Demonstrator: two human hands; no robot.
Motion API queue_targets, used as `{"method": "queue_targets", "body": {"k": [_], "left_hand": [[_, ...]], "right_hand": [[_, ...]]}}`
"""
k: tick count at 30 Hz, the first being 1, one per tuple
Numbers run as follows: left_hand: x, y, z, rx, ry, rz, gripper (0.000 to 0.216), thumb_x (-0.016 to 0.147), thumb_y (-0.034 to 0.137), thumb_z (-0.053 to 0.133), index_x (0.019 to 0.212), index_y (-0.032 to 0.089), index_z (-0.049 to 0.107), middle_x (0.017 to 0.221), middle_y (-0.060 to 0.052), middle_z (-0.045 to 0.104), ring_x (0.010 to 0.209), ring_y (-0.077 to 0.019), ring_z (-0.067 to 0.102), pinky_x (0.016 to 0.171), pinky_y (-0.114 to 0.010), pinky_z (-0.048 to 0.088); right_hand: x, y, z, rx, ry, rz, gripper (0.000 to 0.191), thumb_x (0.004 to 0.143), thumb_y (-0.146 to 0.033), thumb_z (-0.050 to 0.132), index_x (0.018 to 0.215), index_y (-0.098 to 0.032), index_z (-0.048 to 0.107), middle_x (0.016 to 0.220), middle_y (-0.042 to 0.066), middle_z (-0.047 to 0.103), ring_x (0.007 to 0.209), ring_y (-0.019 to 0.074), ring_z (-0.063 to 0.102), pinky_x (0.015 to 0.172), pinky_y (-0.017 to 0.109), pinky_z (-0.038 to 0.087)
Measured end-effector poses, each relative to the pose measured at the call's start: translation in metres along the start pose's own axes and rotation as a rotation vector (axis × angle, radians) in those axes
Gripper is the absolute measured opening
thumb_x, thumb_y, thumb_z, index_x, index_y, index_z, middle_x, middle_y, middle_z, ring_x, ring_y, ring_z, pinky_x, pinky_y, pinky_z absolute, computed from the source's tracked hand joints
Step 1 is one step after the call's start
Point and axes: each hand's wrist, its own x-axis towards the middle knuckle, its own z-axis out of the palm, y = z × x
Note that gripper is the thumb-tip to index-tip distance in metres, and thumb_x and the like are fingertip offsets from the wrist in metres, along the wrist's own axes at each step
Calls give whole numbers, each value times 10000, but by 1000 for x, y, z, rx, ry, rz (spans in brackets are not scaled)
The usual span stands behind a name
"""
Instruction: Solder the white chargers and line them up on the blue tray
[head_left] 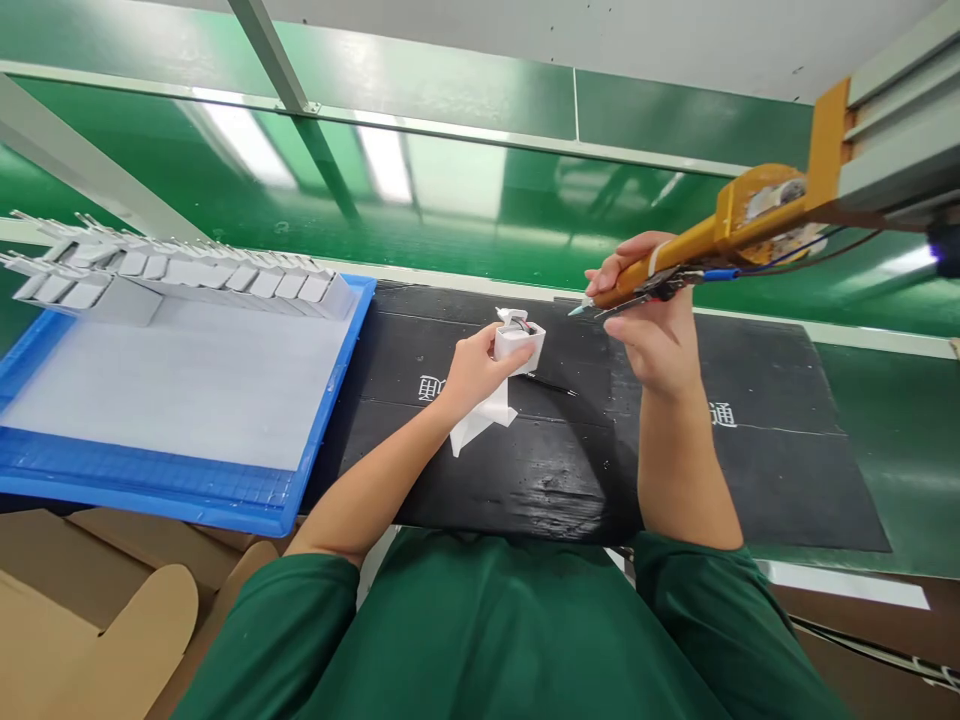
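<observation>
My left hand is closed around a small white plastic housing, thumb across its front. The housing is uncovered at the top, with wires showing inside and a white flap or connector at its upper left. A thin dark cable with bare-looking ends reaches right from beneath it. My right hand grips an orange-yellow glue gun, fingers over its top and thumb below near a lever. Its pale blue-green nozzle points left, apart from the housing. White paper lies under my left hand.
A black mat covers the bench. At left, a blue tray carries several white housings in rows, wires sticking up. A metal beam joins the glue gun at upper right. Cardboard is at lower left.
</observation>
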Motion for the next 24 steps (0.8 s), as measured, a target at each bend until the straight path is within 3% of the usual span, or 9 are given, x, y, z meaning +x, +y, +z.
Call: {"method": "queue_targets", "body": {"k": [4, 9, 13, 19, 24], "left_hand": [[6, -8, 3, 106, 51, 42, 318, 759, 330, 723, 1033, 172, 687, 804, 0, 707, 708, -137, 592, 666, -232, 430], [7, -9, 5, 96, 73, 120, 333, 766, 301, 729, 1070, 174, 681, 837, 2, 704, 710, -125, 576, 663, -221, 419], [5, -6, 4, 89, 93, 184, 335, 769, 330, 741, 1065, 184, 685, 789, 9, 683, 667, -122, 548, 630, -224, 414], [3, -7, 5, 24, 95, 222, 355, 779, 357, 738, 1087, 193, 672, 864, -7, 709, 730, -142, 595, 667, -239, 445], [3, -8, 6, 13, 88, 246, 327, 785, 373, 727, 1054, 196, 667, 865, -4, 711, 734, -138, 603, 686, -238, 447]], "right_hand": [[0, -6, 24, 20, -12, -59, 546, 674, -567, 786, 1119, -382, 528, 908, -9, 555, 835, 190, 575, 855, 449, 567], [-6, -11, 44, 61, 42, -115, 454, 752, -471, 757, 1140, -384, 539, 878, -16, 532, 781, 165, 561, 809, 419, 582], [-9, -12, 48, 76, 48, -148, 447, 761, -416, 760, 1154, -373, 552, 876, -19, 540, 770, 157, 568, 786, 396, 584], [-8, -9, 46, 90, 81, -118, 322, 808, -470, 707, 1085, -386, 566, 845, -13, 530, 761, 163, 581, 753, 381, 586], [-9, -12, 44, 99, 46, -118, 399, 777, -436, 741, 1133, -389, 566, 870, -9, 517, 783, 165, 558, 756, 381, 581]]}}
